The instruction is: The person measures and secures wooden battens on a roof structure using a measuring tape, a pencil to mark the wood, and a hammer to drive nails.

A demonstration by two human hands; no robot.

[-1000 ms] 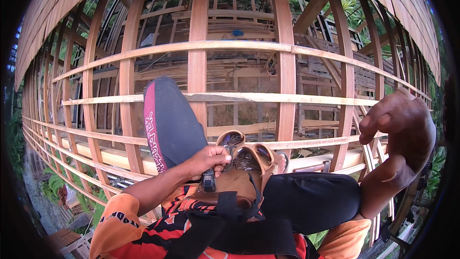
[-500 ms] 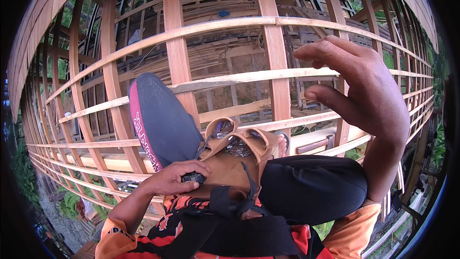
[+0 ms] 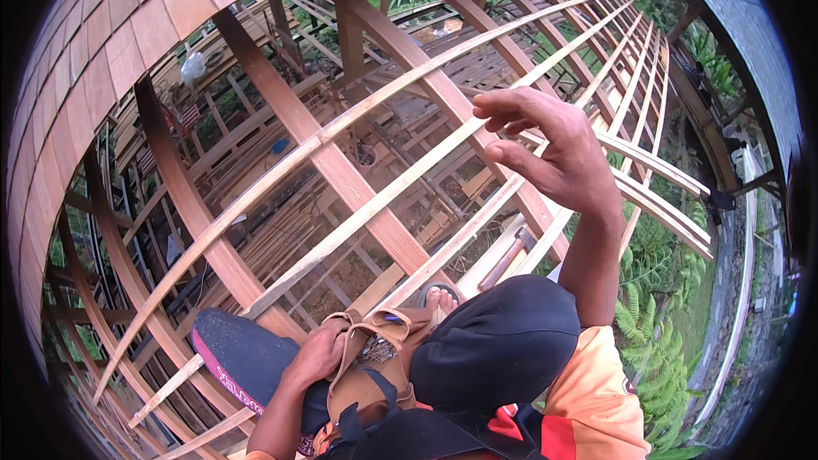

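Note:
Resting at my waist is a tan leather tool pouch (image 3: 375,381) holding many small metal nails (image 3: 376,349) and a blue-topped item. My left hand (image 3: 319,353) is at the pouch's left edge, its fingers curled against the leather; the fingertips are partly hidden. My right hand (image 3: 550,153) is raised above the wooden battens (image 3: 400,183), empty, its fingers bent and the thumb apart from them. A hammer (image 3: 501,264) with a brown handle lies on the timber beyond my right knee.
Thick rafters (image 3: 256,77) cross under the battens, with wide gaps between them. Far below lie stacked boards (image 3: 264,238). Wooden shingles (image 3: 145,13) cover the roof at the upper left. Loose batten ends (image 3: 682,226) stick out at right above ferns (image 3: 656,358).
My view has swung to the right, showing more shingles and the greenery. My left hand has left the black object at my waist for the pouch's edge. My right hand stays raised.

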